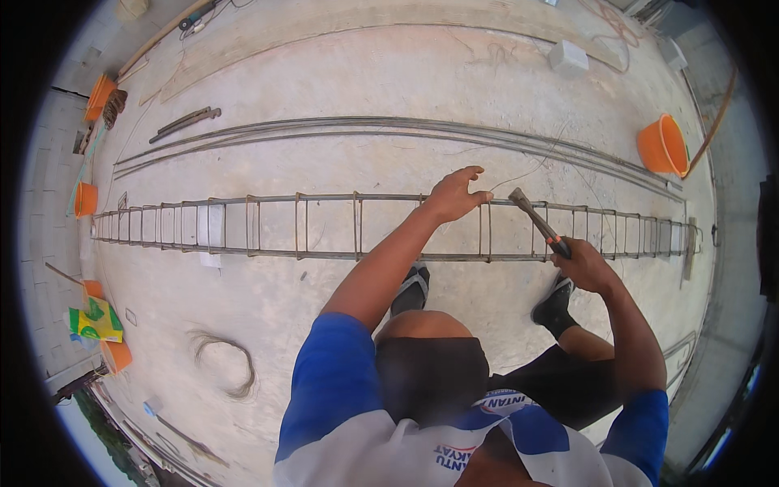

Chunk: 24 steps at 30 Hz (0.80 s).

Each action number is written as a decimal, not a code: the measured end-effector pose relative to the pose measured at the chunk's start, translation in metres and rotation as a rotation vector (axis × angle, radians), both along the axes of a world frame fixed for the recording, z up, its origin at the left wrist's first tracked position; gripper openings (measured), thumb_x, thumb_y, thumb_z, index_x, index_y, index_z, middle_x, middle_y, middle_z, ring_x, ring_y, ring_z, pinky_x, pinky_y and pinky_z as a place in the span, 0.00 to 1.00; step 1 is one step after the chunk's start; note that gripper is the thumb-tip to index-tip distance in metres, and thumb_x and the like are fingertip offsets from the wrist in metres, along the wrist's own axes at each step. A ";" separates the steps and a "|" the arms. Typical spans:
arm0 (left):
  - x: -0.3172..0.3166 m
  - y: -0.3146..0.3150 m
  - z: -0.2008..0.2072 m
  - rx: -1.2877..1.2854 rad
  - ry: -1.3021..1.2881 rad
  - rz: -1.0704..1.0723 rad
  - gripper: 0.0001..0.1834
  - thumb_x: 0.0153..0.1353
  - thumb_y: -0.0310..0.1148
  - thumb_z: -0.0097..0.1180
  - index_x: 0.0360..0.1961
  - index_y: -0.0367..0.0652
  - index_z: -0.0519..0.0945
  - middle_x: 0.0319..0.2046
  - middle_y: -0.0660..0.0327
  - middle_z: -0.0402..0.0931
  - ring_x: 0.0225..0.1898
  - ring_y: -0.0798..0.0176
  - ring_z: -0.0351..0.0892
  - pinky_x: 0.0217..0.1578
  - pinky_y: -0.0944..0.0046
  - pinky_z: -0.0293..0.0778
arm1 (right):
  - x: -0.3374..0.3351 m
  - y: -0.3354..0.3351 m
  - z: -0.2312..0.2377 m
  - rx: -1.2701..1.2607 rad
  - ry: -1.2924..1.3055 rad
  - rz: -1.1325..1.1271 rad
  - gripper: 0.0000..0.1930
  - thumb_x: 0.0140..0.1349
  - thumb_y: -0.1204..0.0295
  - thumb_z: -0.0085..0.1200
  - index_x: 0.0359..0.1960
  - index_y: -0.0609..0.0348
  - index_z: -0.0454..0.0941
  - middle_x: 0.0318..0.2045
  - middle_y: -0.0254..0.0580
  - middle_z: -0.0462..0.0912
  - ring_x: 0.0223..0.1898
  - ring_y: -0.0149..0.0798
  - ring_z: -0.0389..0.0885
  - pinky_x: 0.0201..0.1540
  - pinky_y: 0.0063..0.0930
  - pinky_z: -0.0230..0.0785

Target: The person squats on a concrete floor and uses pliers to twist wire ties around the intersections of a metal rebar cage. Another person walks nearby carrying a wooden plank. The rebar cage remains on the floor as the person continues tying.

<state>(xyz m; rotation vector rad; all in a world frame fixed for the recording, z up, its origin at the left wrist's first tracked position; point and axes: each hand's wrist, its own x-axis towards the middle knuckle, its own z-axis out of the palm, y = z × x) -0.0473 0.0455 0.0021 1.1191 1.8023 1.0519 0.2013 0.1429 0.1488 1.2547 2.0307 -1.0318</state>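
Note:
A long rebar cage (324, 197), two rods joined by several rectangular stirrups, stretches left to right across the picture. My left hand (456, 197) is at its far rod, thumb and fingers apart. A thin wire (527, 173) curves away just right of that thumb; whether it touches the hand I cannot tell. My right hand (586, 265) is closed round the dark handles of pincers (537, 217) with orange bands. Their metal head lies over the far rod, right of my left hand. Whether the jaws grip anything is too small to see.
Loose steel bars (389, 123) lie beyond the cage. A white block (213, 226) is under its left part, and another block (569, 58) stands far off. Orange buckets include one at right (663, 146). A wire coil (231, 367) lies near left. My feet are beside the cage.

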 end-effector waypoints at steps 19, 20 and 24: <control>0.000 0.024 -0.037 0.022 -0.632 0.070 0.13 0.61 0.34 0.57 0.36 0.34 0.83 0.32 0.59 0.82 0.37 0.68 0.78 0.44 0.66 0.71 | -0.087 0.106 -0.046 0.966 -0.080 1.205 0.29 0.62 0.78 0.46 0.65 0.39 0.61 0.64 0.39 0.62 0.70 0.44 0.51 0.70 0.49 0.51; 0.000 0.024 -0.037 0.028 -0.633 0.061 0.13 0.61 0.35 0.57 0.36 0.34 0.83 0.32 0.59 0.82 0.38 0.67 0.78 0.45 0.66 0.70 | -0.087 0.109 -0.049 1.028 0.000 1.258 0.27 0.62 0.76 0.48 0.64 0.42 0.63 0.63 0.41 0.65 0.70 0.45 0.53 0.68 0.49 0.53; -0.004 0.020 -0.031 0.027 -0.605 0.059 0.14 0.60 0.36 0.57 0.36 0.34 0.83 0.32 0.58 0.82 0.39 0.66 0.78 0.47 0.65 0.70 | -0.097 0.109 -0.045 0.967 -0.016 1.312 0.30 0.62 0.76 0.49 0.66 0.37 0.59 0.66 0.38 0.60 0.71 0.43 0.48 0.71 0.47 0.49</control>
